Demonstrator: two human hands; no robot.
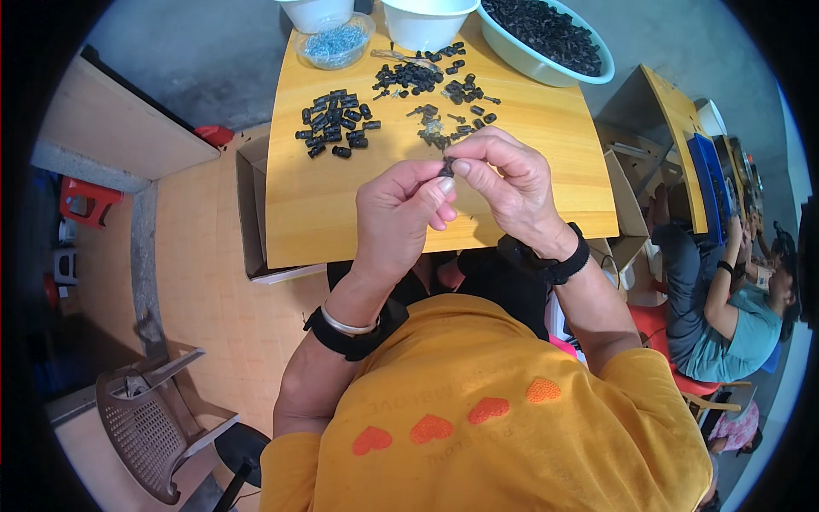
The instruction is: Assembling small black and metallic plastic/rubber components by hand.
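Over the near part of the wooden table, my left hand [397, 212] and my right hand [509, 177] meet. A small black plastic part [447, 168] is pinched between the thumbs and fingers of both; most of it is hidden, so its exact kind cannot be made out. Just beyond the fingertips lie loose black parts and a little clump of shiny metal pieces [433, 127]. A heap of short black cylinders [334, 124] sits to the left. Farther back is another pile of small black parts [411, 77].
At the table's [546, 136] far edge stand a clear tub of thin silvery-blue metal pieces [334, 43], white bowls [426, 24] and a wide basin of black parts [546, 41]. Cardboard boxes [252, 205] flank the table. A co-worker [734, 316] sits at another table on the right.
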